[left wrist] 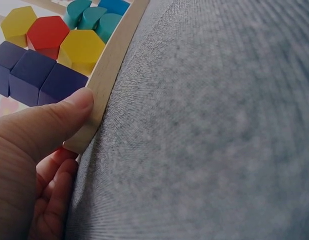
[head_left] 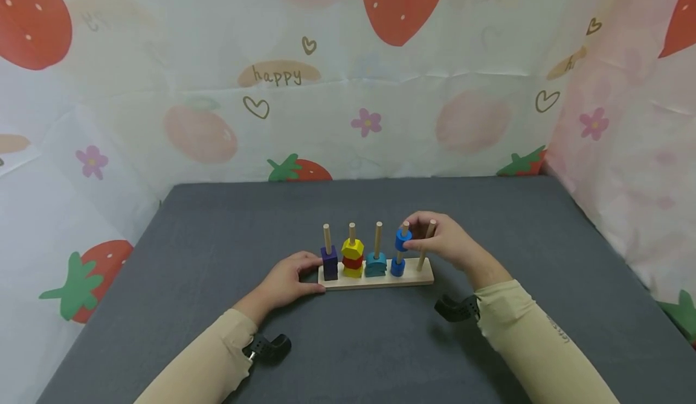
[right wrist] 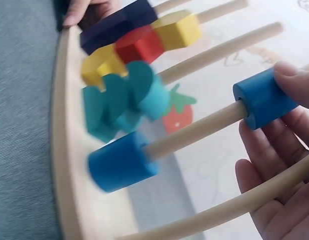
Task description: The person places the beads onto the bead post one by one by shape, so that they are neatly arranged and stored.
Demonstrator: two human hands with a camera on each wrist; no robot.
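Observation:
A wooden peg board (head_left: 375, 284) with upright pegs stands on the table. My left hand (head_left: 287, 278) grips its left end, thumb at the front edge beside the purple square blocks (left wrist: 33, 75). My right hand (head_left: 443, 241) pinches a blue cylinder (right wrist: 267, 97) threaded on the upper part of the fourth peg. Lower on that peg another blue cylinder (right wrist: 122, 162) rests at the base. The second peg carries yellow hexagonal blocks (head_left: 352, 248) with a red one (right wrist: 139, 45) between them. Teal rounded blocks (head_left: 376, 265) sit low on the third. The rightmost peg (head_left: 426, 247) is bare, near my right palm.
Dark grey cloth covers the table (head_left: 217, 229). A printed curtain (head_left: 402, 102) with strawberries and hearts rises behind and at both sides. Black wrist straps (head_left: 458, 308) hang from both sleeves.

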